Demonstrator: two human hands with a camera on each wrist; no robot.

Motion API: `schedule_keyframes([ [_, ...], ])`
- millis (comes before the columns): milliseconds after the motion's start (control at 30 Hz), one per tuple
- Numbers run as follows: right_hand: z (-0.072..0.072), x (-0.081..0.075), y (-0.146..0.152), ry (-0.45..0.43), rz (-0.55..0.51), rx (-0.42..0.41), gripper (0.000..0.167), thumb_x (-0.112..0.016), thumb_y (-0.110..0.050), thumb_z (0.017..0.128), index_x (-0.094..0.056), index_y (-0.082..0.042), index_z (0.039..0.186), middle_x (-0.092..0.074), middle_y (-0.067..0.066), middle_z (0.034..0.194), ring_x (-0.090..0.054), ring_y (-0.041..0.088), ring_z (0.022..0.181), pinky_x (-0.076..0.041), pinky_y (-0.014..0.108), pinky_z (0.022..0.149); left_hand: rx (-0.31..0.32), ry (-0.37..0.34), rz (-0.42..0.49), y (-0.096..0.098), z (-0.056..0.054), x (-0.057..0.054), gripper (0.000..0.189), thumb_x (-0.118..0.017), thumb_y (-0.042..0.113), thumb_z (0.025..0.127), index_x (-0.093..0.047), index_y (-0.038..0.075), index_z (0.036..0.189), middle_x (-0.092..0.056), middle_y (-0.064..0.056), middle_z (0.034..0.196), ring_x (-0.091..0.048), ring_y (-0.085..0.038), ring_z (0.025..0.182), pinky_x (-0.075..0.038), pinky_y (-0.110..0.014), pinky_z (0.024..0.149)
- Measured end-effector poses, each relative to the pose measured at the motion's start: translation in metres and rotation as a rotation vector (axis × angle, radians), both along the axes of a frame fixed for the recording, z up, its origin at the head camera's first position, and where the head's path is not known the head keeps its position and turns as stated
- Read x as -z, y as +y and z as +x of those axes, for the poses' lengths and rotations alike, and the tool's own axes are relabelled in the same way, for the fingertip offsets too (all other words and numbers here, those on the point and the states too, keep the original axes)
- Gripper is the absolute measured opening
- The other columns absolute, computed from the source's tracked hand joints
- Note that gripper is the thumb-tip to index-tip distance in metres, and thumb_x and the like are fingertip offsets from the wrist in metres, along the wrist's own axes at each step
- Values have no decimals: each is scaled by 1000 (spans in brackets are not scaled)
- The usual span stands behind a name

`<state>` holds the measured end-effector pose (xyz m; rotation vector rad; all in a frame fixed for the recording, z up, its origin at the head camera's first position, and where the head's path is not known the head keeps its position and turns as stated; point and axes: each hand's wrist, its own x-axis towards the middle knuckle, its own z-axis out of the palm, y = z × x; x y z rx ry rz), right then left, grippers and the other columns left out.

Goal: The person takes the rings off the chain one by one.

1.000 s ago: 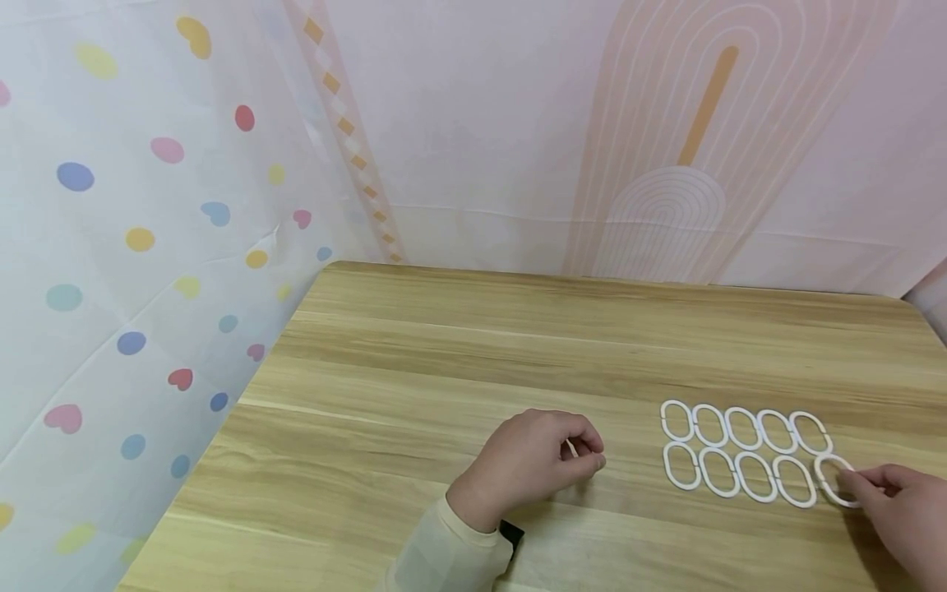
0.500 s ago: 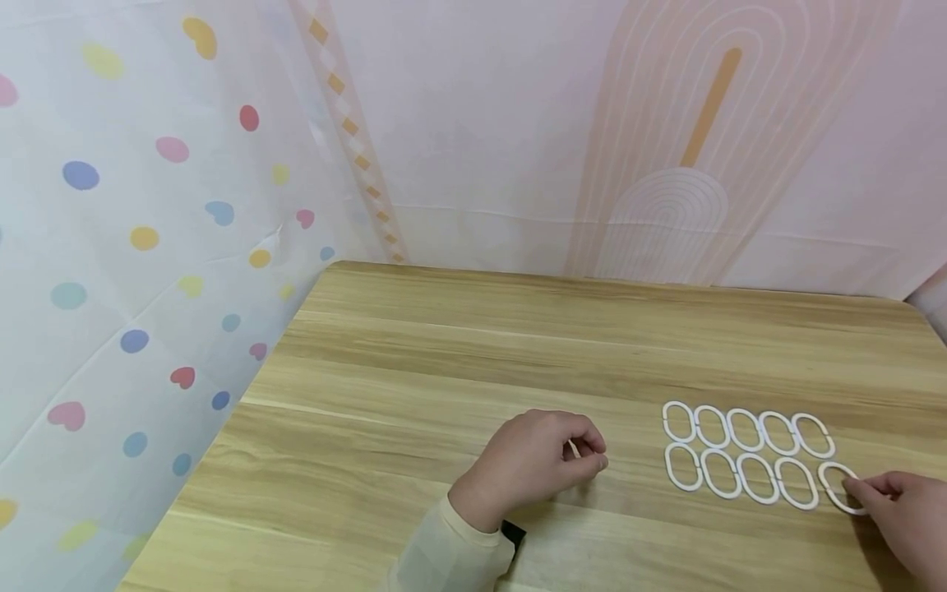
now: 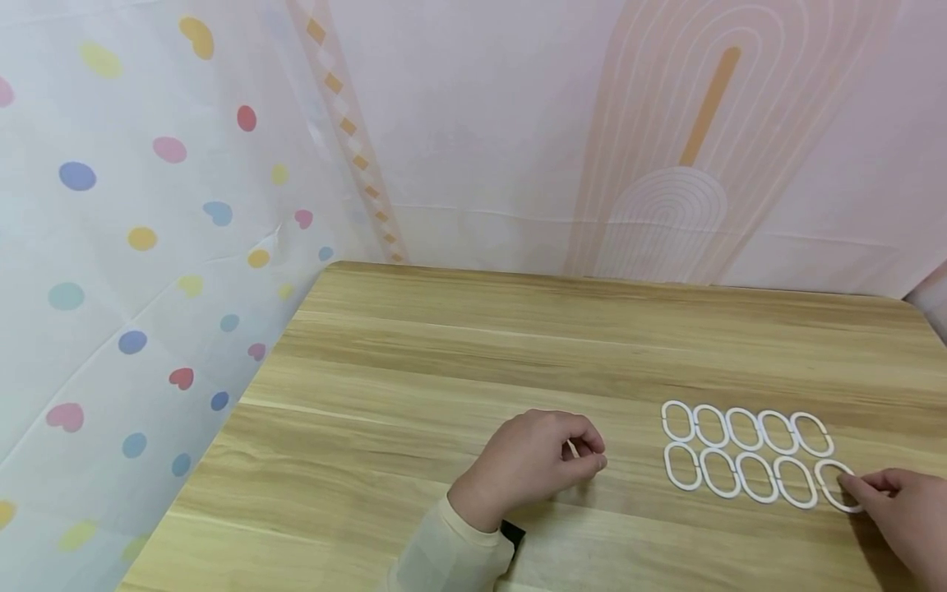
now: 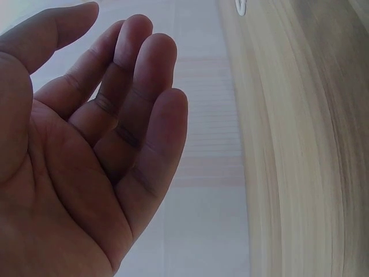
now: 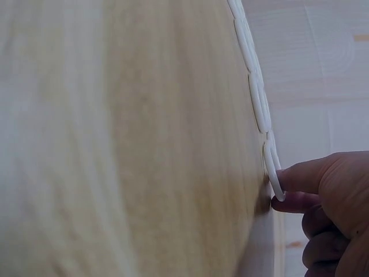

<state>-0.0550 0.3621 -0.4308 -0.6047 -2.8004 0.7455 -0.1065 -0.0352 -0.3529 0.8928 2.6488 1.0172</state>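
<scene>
Between thumb and index finger, my right hand (image 3: 906,514) pinches a white oval ring (image 3: 817,477) by its right side. In the right wrist view the same ring (image 5: 270,164) is seen edge-on, low over or on the wood. It sits at the right end of a front row of white oval rings (image 3: 756,454); a second row of similar rings (image 3: 742,410) lies just behind. Left of both rows is my left hand (image 3: 528,460), fingers loosely curled and holding nothing. Its palm (image 4: 63,173) shows bare in the left wrist view.
Everything lies on a wood-grain table (image 3: 444,353). Behind it hangs a pale pink patterned cloth (image 3: 481,164), and at the left a white cloth with coloured dots and hearts (image 3: 185,304). A small black object (image 3: 512,534) shows under the left cuff.
The ring in my right hand was shifted slightly toward the front right, then a little back left toward the row. My left hand keeps its place.
</scene>
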Motion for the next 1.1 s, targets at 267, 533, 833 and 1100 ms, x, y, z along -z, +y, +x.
schedule_keyframes([
  [267,0,-7,-6,-13,25,-9,22,-71,-4,88,-66,15,79,-59,1,56,-43,13,54,-30,25,53,-2,-2,-4,0,0,1,4,-71,22,92,-74,22,89,-63,23,77,-52,8,63,-43,-14,59],
  [533,-1,-5,-5,-17,18,-14,23,-71,-5,89,-66,16,81,-60,1,56,-42,10,53,-31,25,53,2,-2,-3,0,-1,3,4,-71,22,92,-74,22,89,-63,23,77,-52,8,63,-44,-14,58],
  [833,-1,-10,-7,-65,2,11,24,-70,-6,90,-66,16,82,-58,1,57,-45,15,56,-31,26,54,4,-2,-9,0,-1,2,4,-71,24,93,-74,22,90,-63,23,77,-52,8,64,-44,-14,59],
  [1100,-2,-10,-7,-77,6,-2,26,-71,-8,91,-65,15,81,-57,-1,57,-44,17,57,-31,27,54,7,-3,-14,1,-2,2,5,-71,24,93,-74,22,91,-63,22,78,-53,8,64,-44,-14,59],
])
